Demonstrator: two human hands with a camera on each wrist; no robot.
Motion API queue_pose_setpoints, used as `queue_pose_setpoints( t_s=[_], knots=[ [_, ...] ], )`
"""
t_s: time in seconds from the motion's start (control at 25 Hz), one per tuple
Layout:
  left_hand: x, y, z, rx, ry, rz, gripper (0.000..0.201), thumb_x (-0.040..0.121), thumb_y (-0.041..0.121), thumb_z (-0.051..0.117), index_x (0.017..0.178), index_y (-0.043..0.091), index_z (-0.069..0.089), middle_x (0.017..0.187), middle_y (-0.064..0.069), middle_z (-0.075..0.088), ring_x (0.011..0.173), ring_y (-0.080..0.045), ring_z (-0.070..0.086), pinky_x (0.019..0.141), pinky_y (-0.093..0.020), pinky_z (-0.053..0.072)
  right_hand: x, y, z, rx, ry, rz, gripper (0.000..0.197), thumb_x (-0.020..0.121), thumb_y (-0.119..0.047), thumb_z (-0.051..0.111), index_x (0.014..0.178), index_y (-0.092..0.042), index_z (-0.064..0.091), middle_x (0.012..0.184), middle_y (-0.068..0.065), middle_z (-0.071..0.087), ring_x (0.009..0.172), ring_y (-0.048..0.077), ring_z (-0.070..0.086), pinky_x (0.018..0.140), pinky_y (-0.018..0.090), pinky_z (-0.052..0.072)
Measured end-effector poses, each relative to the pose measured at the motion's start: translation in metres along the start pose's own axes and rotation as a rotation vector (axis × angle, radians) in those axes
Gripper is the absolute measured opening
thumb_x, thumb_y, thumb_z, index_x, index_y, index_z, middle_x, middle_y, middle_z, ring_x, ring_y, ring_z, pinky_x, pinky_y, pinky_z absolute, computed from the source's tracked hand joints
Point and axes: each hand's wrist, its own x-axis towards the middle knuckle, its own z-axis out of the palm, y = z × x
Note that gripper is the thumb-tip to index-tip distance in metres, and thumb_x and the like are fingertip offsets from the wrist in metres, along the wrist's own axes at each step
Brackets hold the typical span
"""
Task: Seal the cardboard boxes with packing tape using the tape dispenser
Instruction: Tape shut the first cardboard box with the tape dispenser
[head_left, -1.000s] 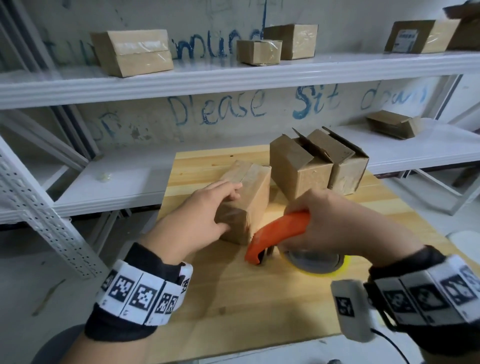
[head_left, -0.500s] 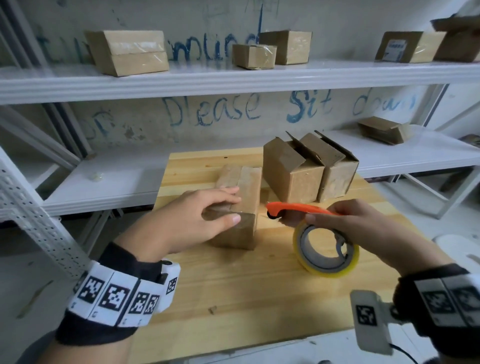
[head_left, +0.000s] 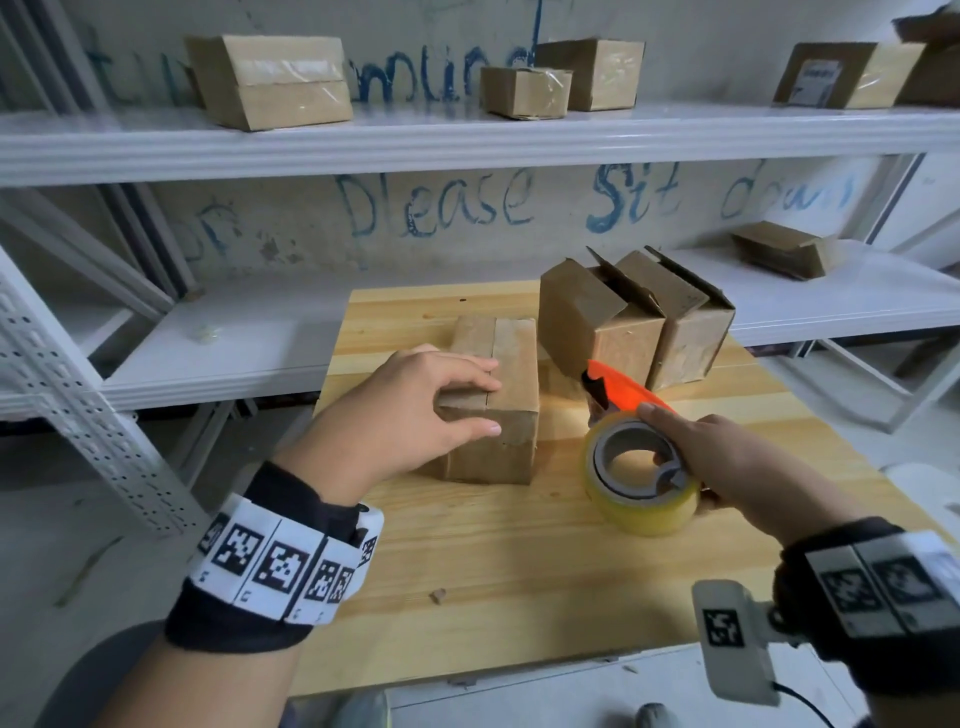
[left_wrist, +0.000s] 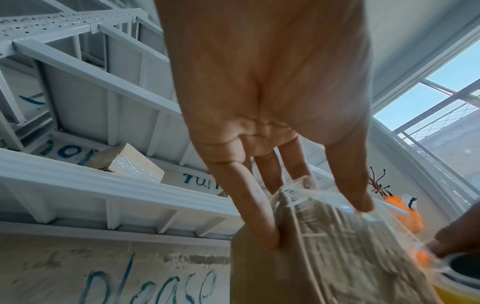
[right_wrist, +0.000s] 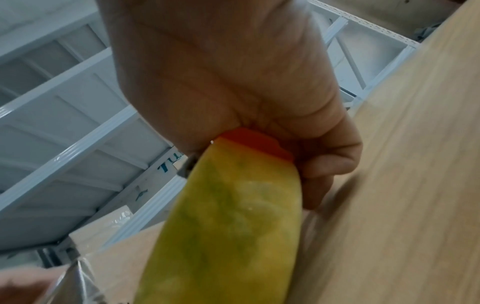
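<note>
Since a moment ago: lifted and swung from flat on the pale plank-wood counter (head_left: 519, 561) to up beside the box, the orange plastic tape dispenser with its glossy yellowish tape roll (head_left: 640, 470). Right hand (head_left: 727, 457) wrapped around the handle; left hand (head_left: 410, 415) gripping the near end of the closed, matte brown cardboard box (head_left: 511, 395), thumb on the front face, fingers on top. Advisable next: start the tape below the front edge, pull straight along the centre seam, keep the box pinned. Farther back, two open-flapped brown cartons (head_left: 636, 317) touching each other, unsealed.
</note>
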Motion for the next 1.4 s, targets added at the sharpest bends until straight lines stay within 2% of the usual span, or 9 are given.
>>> queue_pose_setpoints(
  t_s=[0.12, 0.28, 0.44, 0.6, 0.68, 0.8, 1.0, 1.24, 1.4],
  knots=[
    [-0.002, 0.009, 0.002, 0.065, 0.037, 0.012, 0.022, 0.079, 0.046, 0.078, 0.094, 0.039, 0.064, 0.122, 0.028, 0.060, 0.120, -0.003, 0.051, 0.099, -0.040, 0.049, 0.000, 0.002, 0.001, -0.195, 0.048, -0.048, 0.048, 0.099, -0.052, 0.041, 0.080, -0.010, 0.054, 0.075, 0.013, 0.057, 0.061, 0.022, 0.053, 0.067, 0.037, 0.047],
    [-0.002, 0.027, 0.008, 0.218, 0.077, 0.031, 0.025, 0.083, 0.048, 0.074, 0.094, 0.030, 0.060, 0.113, 0.020, 0.058, 0.109, -0.009, 0.051, 0.078, -0.039, 0.054, -0.005, 0.001, 0.003, -0.262, 0.076, -0.124, 0.055, 0.100, -0.048, 0.045, 0.061, -0.009, 0.050, 0.056, 0.005, 0.049, 0.051, 0.020, 0.044, 0.053, 0.030, 0.035],
    [-0.004, 0.019, 0.006, 0.130, 0.008, 0.024, 0.026, 0.082, 0.050, 0.075, 0.101, 0.036, 0.065, 0.127, 0.026, 0.056, 0.119, -0.003, 0.048, 0.097, -0.040, 0.050, -0.015, -0.004, 0.009, -0.355, 0.220, -0.216, 0.043, 0.097, -0.044, 0.047, 0.093, -0.005, 0.063, 0.080, 0.008, 0.063, 0.076, 0.027, 0.060, 0.071, 0.041, 0.054],
    [-0.010, 0.013, -0.006, -0.098, -0.071, -0.002, 0.051, 0.086, 0.043, 0.073, 0.133, 0.050, 0.054, 0.154, 0.030, 0.025, 0.136, 0.004, 0.037, 0.109, -0.030, 0.041, -0.040, -0.025, 0.025, -0.393, 0.354, -0.425, 0.035, 0.093, -0.045, 0.052, 0.111, -0.015, 0.059, 0.095, 0.002, 0.053, 0.094, 0.026, 0.052, 0.082, 0.038, 0.046],
    [-0.011, 0.014, -0.008, -0.095, 0.031, -0.024, 0.047, 0.087, 0.045, 0.071, 0.129, 0.037, 0.051, 0.143, 0.021, 0.035, 0.128, 0.002, 0.046, 0.102, -0.029, 0.049, -0.051, -0.032, 0.035, -0.455, 0.437, -0.534, 0.037, 0.089, -0.049, 0.049, 0.103, -0.017, 0.060, 0.091, 0.001, 0.054, 0.091, 0.027, 0.047, 0.082, 0.040, 0.043],
    [-0.012, 0.022, -0.009, 0.123, 0.073, -0.137, 0.032, 0.087, 0.058, 0.062, 0.096, 0.029, 0.050, 0.101, 0.016, 0.050, 0.088, -0.002, 0.055, 0.078, -0.033, 0.051, -0.052, -0.036, 0.044, -0.374, 0.351, -0.604, 0.035, 0.085, -0.051, 0.051, 0.096, -0.019, 0.058, 0.089, -0.003, 0.055, 0.084, 0.020, 0.052, 0.073, 0.034, 0.045],
    [-0.012, 0.019, -0.006, 0.296, -0.020, -0.248, 0.056, 0.085, 0.074, 0.050, 0.071, 0.020, 0.053, 0.067, 0.005, 0.059, 0.058, -0.016, 0.054, 0.054, -0.030, 0.041, -0.043, -0.036, 0.050, -0.382, 0.260, -0.572, 0.032, 0.089, -0.053, 0.053, 0.093, -0.022, 0.058, 0.082, -0.006, 0.057, 0.071, 0.012, 0.055, 0.062, 0.031, 0.048],
    [-0.011, 0.019, -0.005, 0.257, -0.119, -0.238, 0.051, 0.089, 0.059, 0.060, 0.062, 0.016, 0.055, 0.057, 0.006, 0.049, 0.051, -0.015, 0.045, 0.052, -0.027, 0.033, -0.035, -0.035, 0.054, -0.349, 0.212, -0.605, 0.023, 0.093, -0.037, 0.058, 0.077, -0.021, 0.061, 0.068, -0.005, 0.060, 0.060, 0.013, 0.058, 0.059, 0.037, 0.055],
    [-0.010, 0.013, -0.004, 0.186, -0.139, -0.230, 0.048, 0.093, 0.052, 0.060, 0.062, 0.016, 0.068, 0.058, 0.004, 0.068, 0.051, -0.013, 0.058, 0.055, -0.028, 0.048, -0.031, -0.033, 0.056, -0.312, 0.220, -0.642, 0.025, 0.093, -0.032, 0.059, 0.072, -0.018, 0.062, 0.064, -0.002, 0.057, 0.059, 0.018, 0.056, 0.059, 0.040, 0.053]
  ],
)
